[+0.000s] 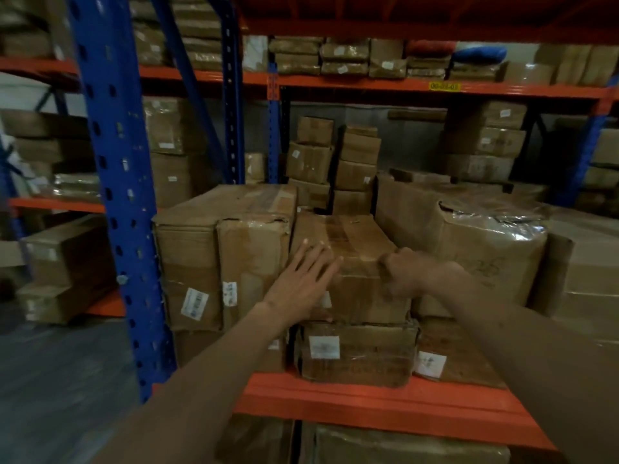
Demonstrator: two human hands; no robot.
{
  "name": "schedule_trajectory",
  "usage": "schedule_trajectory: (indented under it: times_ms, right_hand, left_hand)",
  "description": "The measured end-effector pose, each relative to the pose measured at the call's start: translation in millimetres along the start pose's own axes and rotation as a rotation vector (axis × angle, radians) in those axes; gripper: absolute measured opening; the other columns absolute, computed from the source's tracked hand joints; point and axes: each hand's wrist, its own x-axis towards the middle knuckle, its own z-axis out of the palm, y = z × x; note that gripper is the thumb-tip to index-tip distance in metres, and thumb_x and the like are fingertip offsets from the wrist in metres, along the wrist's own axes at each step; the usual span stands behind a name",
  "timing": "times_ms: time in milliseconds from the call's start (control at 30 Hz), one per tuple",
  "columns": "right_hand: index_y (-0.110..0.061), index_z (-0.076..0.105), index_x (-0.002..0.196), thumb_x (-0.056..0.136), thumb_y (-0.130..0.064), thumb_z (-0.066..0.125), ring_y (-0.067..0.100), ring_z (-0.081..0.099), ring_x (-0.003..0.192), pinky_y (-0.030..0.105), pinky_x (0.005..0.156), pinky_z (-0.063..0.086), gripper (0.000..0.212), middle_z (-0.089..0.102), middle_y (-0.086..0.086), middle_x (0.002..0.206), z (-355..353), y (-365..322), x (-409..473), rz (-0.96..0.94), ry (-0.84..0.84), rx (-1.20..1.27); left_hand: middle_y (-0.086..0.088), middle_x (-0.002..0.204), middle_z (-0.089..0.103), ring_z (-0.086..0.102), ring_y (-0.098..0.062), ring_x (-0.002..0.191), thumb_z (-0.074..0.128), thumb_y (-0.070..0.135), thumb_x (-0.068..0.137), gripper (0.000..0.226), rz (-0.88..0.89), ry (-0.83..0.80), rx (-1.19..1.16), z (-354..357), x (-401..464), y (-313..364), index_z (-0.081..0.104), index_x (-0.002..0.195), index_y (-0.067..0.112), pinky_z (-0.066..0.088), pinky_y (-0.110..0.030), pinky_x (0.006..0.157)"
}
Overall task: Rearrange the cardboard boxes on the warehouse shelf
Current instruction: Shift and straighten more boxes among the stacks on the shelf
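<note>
A taped cardboard box (355, 242) sits in the middle of the orange shelf (368, 401), on top of a flatter box (355, 354). My left hand (303, 281) lies flat, fingers spread, on the middle box's front left corner. My right hand (402, 271) is curled at its front right top edge; blur hides whether the fingers grip it. A taller box (221, 249) stands to the left, a plastic-wrapped box (485, 252) to the right.
A blue upright post (117, 195) stands left of the boxes. Stacks of small boxes (331, 162) fill the shelf's back. More boxes lie on the shelf below (385, 443) and on neighbouring racks. Grey floor (60, 380) is at lower left.
</note>
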Motion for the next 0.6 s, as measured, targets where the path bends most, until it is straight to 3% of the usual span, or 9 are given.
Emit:
schedule_trajectory:
  times_ms: [67, 133, 167, 267, 400, 500, 600]
  right_hand:
    - [-0.023, 0.048, 0.137, 0.077, -0.046, 0.076, 0.028, 0.054, 0.112, 0.039, 0.09, 0.05, 0.07, 0.05, 0.008, 0.137, -21, -13, 5, -0.054, 0.082, 0.029]
    - [-0.035, 0.023, 0.151, 0.074, -0.04, 0.08, 0.032, 0.04, 0.131, 0.045, 0.102, 0.042, 0.096, 0.031, 0.009, 0.151, -42, -32, 12, -0.145, 0.207, 0.029]
    - [-0.039, 0.014, 0.153, 0.073, -0.038, 0.082, 0.034, 0.03, 0.138, 0.047, 0.107, 0.036, 0.105, 0.021, 0.01, 0.156, -54, -44, 16, -0.208, 0.256, 0.011]
    - [-0.04, 0.005, 0.155, 0.071, -0.026, 0.086, 0.035, 0.004, 0.148, 0.05, 0.118, 0.016, 0.117, -0.002, 0.013, 0.163, -83, -93, 24, -0.447, 0.373, -0.147]
    - [-0.043, -0.01, 0.154, 0.086, -0.016, 0.069, 0.034, -0.018, 0.148, 0.057, 0.119, 0.0, 0.108, -0.022, 0.01, 0.163, -91, -166, 32, -0.698, 0.422, -0.606]
    - [-0.045, -0.018, 0.151, 0.087, -0.021, 0.071, 0.03, -0.027, 0.146, 0.058, 0.116, -0.012, 0.113, -0.034, 0.006, 0.158, -85, -201, 45, -0.705, 0.379, -0.899]
    - [-0.047, -0.019, 0.15, 0.077, -0.03, 0.081, 0.033, -0.032, 0.143, 0.063, 0.113, -0.015, 0.125, -0.039, 0.006, 0.156, -78, -212, 59, -0.628, 0.334, -1.018]
  left_hand:
    - [-0.025, 0.159, 0.018, 0.006, -0.04, 0.148, 0.058, 0.073, 0.08, 0.11, -0.209, 0.287, -0.147, -1, -29, -1, 0.017, 0.154, 0.004, 0.0, -0.054, 0.12]
    - [-0.025, 0.157, 0.015, 0.011, -0.04, 0.147, 0.067, 0.068, 0.075, 0.115, -0.558, 0.49, -0.327, -5, -53, -5, 0.014, 0.154, 0.004, 0.004, -0.053, 0.12]
    - [-0.026, 0.156, 0.016, 0.015, -0.042, 0.145, 0.072, 0.067, 0.072, 0.119, -0.743, 0.516, -0.406, -7, -63, -5, 0.012, 0.154, 0.005, 0.01, -0.054, 0.119]
    - [-0.03, 0.152, 0.019, 0.024, -0.045, 0.139, 0.078, 0.07, 0.062, 0.134, -1.113, 0.337, -0.595, -3, -87, 0, 0.004, 0.154, 0.007, 0.03, -0.058, 0.111]
    - [-0.025, 0.158, 0.011, 0.015, -0.041, 0.145, 0.08, 0.075, 0.052, 0.151, -1.356, -0.005, -0.845, 14, -105, 6, -0.005, 0.154, 0.003, 0.029, -0.051, 0.112]
    - [-0.02, 0.16, 0.001, 0.01, -0.038, 0.146, 0.085, 0.071, 0.046, 0.159, -1.421, -0.068, -0.98, 29, -100, 15, -0.014, 0.154, 0.009, 0.024, -0.049, 0.114]
    - [-0.021, 0.149, 0.015, 0.023, -0.039, 0.137, 0.088, 0.062, 0.049, 0.149, -1.455, 0.007, -0.897, 41, -89, 25, -0.006, 0.152, 0.008, 0.027, -0.045, 0.111]
